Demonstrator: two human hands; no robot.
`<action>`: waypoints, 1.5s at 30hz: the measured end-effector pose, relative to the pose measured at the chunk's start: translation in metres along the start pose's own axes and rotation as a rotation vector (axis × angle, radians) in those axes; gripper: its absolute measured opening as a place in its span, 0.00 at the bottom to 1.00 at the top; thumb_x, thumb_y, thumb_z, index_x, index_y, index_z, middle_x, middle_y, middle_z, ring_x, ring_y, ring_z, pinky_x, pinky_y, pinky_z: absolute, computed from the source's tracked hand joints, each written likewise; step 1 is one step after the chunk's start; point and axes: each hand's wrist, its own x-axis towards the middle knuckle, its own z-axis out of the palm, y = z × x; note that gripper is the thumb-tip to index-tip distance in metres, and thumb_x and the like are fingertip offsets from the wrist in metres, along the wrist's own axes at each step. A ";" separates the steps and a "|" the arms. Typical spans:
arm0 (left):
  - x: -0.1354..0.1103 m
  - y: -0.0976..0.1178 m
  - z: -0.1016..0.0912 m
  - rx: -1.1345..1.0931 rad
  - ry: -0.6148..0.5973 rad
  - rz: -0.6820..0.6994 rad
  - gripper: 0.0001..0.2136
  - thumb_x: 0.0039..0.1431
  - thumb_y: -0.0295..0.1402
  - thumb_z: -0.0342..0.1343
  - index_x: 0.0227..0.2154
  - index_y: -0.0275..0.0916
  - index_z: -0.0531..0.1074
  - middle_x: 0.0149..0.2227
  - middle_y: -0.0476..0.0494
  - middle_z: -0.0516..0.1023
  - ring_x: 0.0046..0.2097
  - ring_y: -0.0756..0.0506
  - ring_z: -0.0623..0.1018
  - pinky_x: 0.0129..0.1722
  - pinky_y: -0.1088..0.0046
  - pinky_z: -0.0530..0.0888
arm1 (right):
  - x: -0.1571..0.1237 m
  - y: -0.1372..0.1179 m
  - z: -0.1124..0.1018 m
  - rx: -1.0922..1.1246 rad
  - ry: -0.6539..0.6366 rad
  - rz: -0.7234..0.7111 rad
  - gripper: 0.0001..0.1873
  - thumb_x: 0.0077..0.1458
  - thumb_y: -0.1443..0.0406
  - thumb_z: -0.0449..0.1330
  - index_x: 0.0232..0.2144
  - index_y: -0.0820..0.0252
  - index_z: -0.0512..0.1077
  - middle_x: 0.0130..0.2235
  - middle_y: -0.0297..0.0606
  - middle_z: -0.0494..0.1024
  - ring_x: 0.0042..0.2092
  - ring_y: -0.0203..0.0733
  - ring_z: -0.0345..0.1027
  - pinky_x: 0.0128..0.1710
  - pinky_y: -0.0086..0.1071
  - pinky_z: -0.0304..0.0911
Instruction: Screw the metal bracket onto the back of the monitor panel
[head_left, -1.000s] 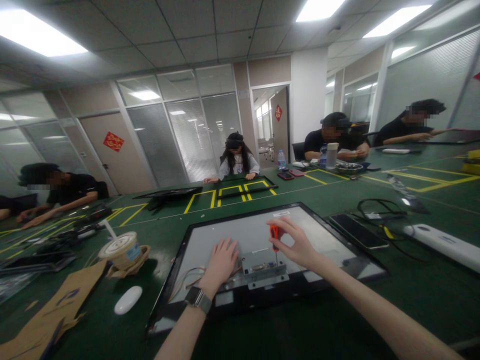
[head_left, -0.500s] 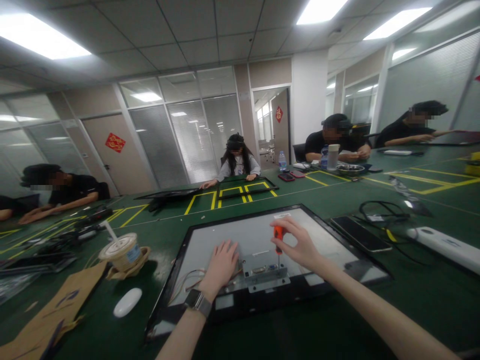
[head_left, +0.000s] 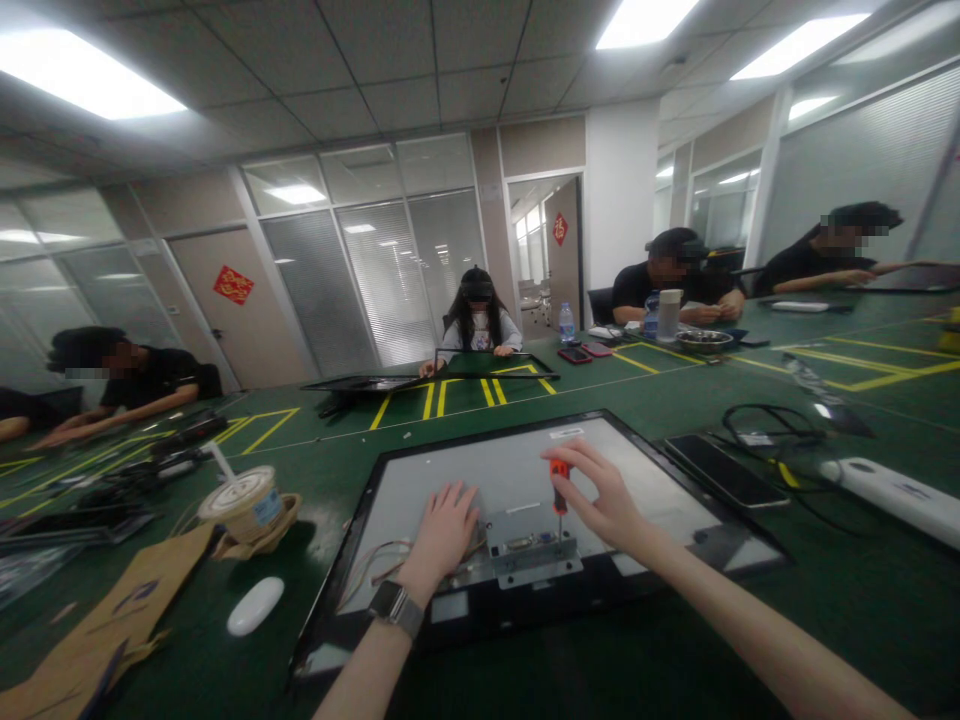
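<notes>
A flat display panel [head_left: 517, 460] with a black frame lies back side up on the green table in front of me. My right hand [head_left: 600, 495] grips an orange and black screwdriver [head_left: 559, 484] by its handle. The screwdriver stands nearly upright, its tip at the right side of a metal bracket [head_left: 534, 570] that carries video ports. My left hand [head_left: 446, 525] lies with fingers stretched out on the panel, left of the bracket. Thin wires [head_left: 375, 565] run under and beside that hand. A watch sits on the left wrist.
Left of the panel are a lidded cup [head_left: 240, 500] with a straw, a white mouse [head_left: 256, 606] and a brown paper bag [head_left: 112, 625]. To the right lie a dark phone [head_left: 724, 468], black cables and a white device [head_left: 900, 495]. Across the table a person handles a black frame [head_left: 495, 376].
My hands and the screwdriver stay nearly in place; my right fingers have shifted slightly on the handle. Across the table, the black frame has been raised on its left side.
</notes>
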 end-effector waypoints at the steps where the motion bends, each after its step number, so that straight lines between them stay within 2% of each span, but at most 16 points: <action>1: 0.000 0.000 0.000 0.003 0.001 0.000 0.21 0.70 0.33 0.40 0.63 0.42 0.62 0.66 0.37 0.62 0.66 0.37 0.62 0.63 0.50 0.61 | -0.001 0.000 -0.001 0.012 -0.015 0.006 0.13 0.62 0.68 0.54 0.48 0.56 0.72 0.37 0.41 0.75 0.38 0.44 0.72 0.38 0.36 0.69; 4: 0.000 0.000 -0.002 0.008 0.000 -0.002 0.21 0.70 0.33 0.39 0.63 0.42 0.62 0.66 0.38 0.62 0.66 0.37 0.62 0.63 0.50 0.61 | -0.002 0.001 -0.001 0.040 -0.046 0.028 0.16 0.63 0.69 0.51 0.51 0.57 0.70 0.40 0.42 0.77 0.40 0.44 0.73 0.41 0.37 0.70; 10: -0.002 0.003 -0.010 -0.014 -0.038 -0.015 0.21 0.70 0.34 0.39 0.63 0.41 0.62 0.67 0.38 0.61 0.67 0.38 0.61 0.64 0.52 0.59 | -0.001 0.002 0.005 -0.006 0.035 0.007 0.14 0.59 0.69 0.58 0.48 0.55 0.73 0.34 0.37 0.73 0.35 0.42 0.70 0.36 0.35 0.69; 13: -0.003 0.004 -0.012 -0.018 -0.039 -0.017 0.21 0.70 0.33 0.39 0.63 0.40 0.62 0.66 0.38 0.61 0.67 0.38 0.61 0.65 0.53 0.59 | -0.002 0.003 0.005 -0.005 0.027 0.002 0.15 0.60 0.69 0.57 0.49 0.55 0.72 0.35 0.38 0.73 0.36 0.43 0.70 0.37 0.36 0.69; 20: -0.002 0.003 -0.010 -0.023 -0.028 -0.016 0.21 0.70 0.34 0.39 0.63 0.41 0.62 0.66 0.38 0.61 0.67 0.38 0.61 0.64 0.52 0.60 | -0.007 0.005 0.002 0.022 -0.033 0.004 0.19 0.62 0.72 0.52 0.53 0.55 0.70 0.40 0.40 0.75 0.40 0.43 0.71 0.41 0.35 0.69; 26: -0.003 0.004 -0.011 -0.025 -0.036 -0.009 0.22 0.70 0.34 0.39 0.63 0.40 0.62 0.66 0.39 0.62 0.67 0.37 0.61 0.64 0.53 0.60 | -0.007 0.007 0.002 0.009 -0.039 0.002 0.20 0.62 0.73 0.52 0.54 0.55 0.68 0.43 0.41 0.74 0.42 0.43 0.70 0.43 0.35 0.68; 34: -0.001 0.002 -0.006 -0.016 -0.030 -0.011 0.21 0.70 0.34 0.39 0.63 0.41 0.62 0.67 0.38 0.61 0.67 0.37 0.61 0.64 0.52 0.59 | -0.009 0.010 0.003 -0.013 -0.043 0.027 0.18 0.63 0.71 0.51 0.53 0.56 0.68 0.38 0.40 0.73 0.38 0.42 0.69 0.39 0.34 0.68; 45: 0.000 0.001 -0.002 -0.001 -0.021 -0.007 0.21 0.71 0.34 0.40 0.63 0.42 0.61 0.67 0.38 0.61 0.67 0.37 0.61 0.64 0.51 0.60 | -0.009 0.006 0.004 -0.008 -0.065 0.010 0.19 0.63 0.72 0.50 0.54 0.56 0.67 0.38 0.39 0.72 0.38 0.41 0.68 0.38 0.34 0.67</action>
